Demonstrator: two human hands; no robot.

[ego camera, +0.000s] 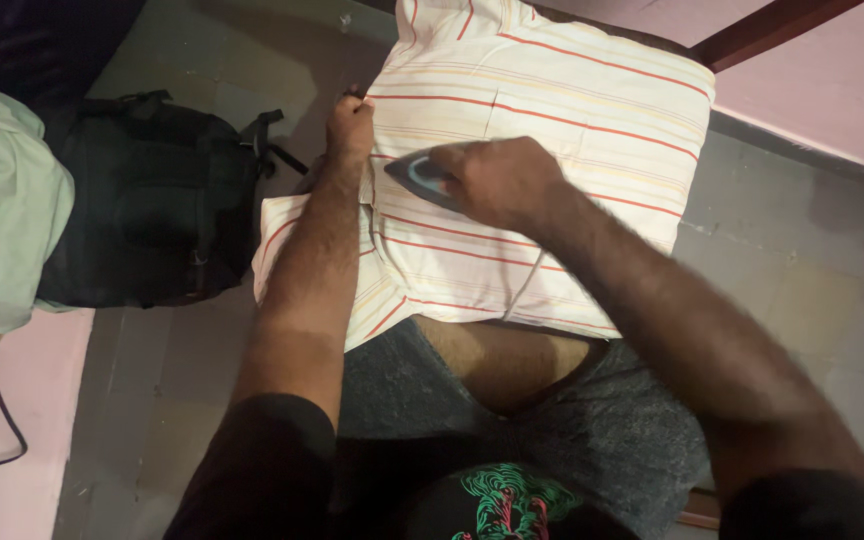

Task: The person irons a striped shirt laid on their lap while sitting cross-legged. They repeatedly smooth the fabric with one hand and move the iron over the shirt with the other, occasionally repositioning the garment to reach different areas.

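Striped cloth (552, 130) spread over a raised surface ahead, above the knees. Best kept taut at the left edge — slow, even strokes. Iron (420, 176) pressed mid-cloth, right hand (497, 180) clenched over its handle, forearm angled in from near right. Left hand (350, 128) pinching the cloth's edge — arm straight.

A dark iron (420, 176) rests flat on a cream shirt (552, 110) with red and yellow stripes; the shirt lies spread, its left edge pinched.
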